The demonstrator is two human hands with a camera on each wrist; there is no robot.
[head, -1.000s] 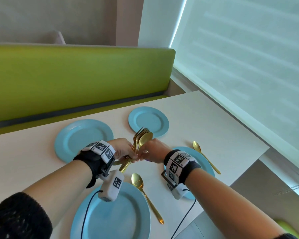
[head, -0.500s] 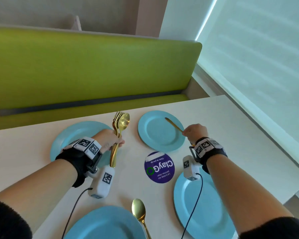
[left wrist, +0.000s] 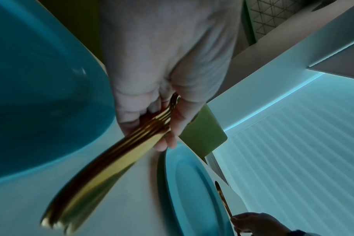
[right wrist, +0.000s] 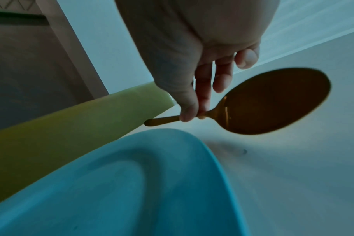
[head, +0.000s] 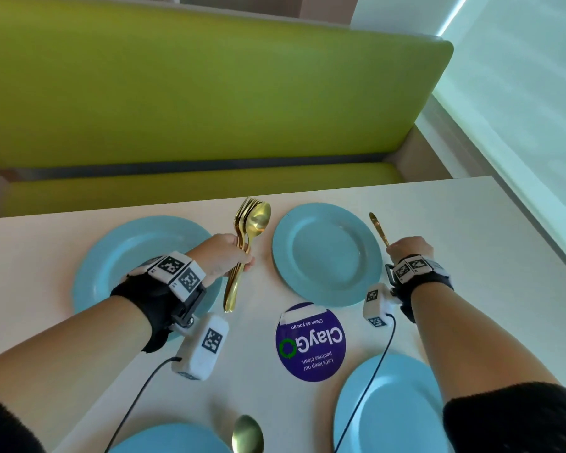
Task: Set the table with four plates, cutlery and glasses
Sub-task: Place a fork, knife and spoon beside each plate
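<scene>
Several blue plates lie on the white table (head: 455, 223). My left hand (head: 242, 259) grips a bundle of gold forks and a spoon (head: 249, 230) upright between the far left plate (head: 121, 253) and the far right plate (head: 327, 256). The left wrist view shows the fingers of my left hand (left wrist: 158, 127) curled round the bundle's handles (left wrist: 115, 153). My right hand (head: 394, 248) pinches a single gold spoon (head: 378, 228) just right of the far right plate, its handle pointing away. In the right wrist view my right hand (right wrist: 194, 113) holds the spoon (right wrist: 273, 102) by its neck, low over the table.
A near right plate (head: 389, 407) and a near left plate (head: 167, 439) sit at the front, with a gold spoon (head: 247, 434) between them. A round purple sticker (head: 311, 341) marks the table's middle. A green bench (head: 209, 93) runs behind the table. A window blind (head: 536, 76) is on the right.
My right hand drew one spoon from the bundle and carried it rightwards across the far right plate to that plate's right side. My left hand moved the bundle up between the far plates.
</scene>
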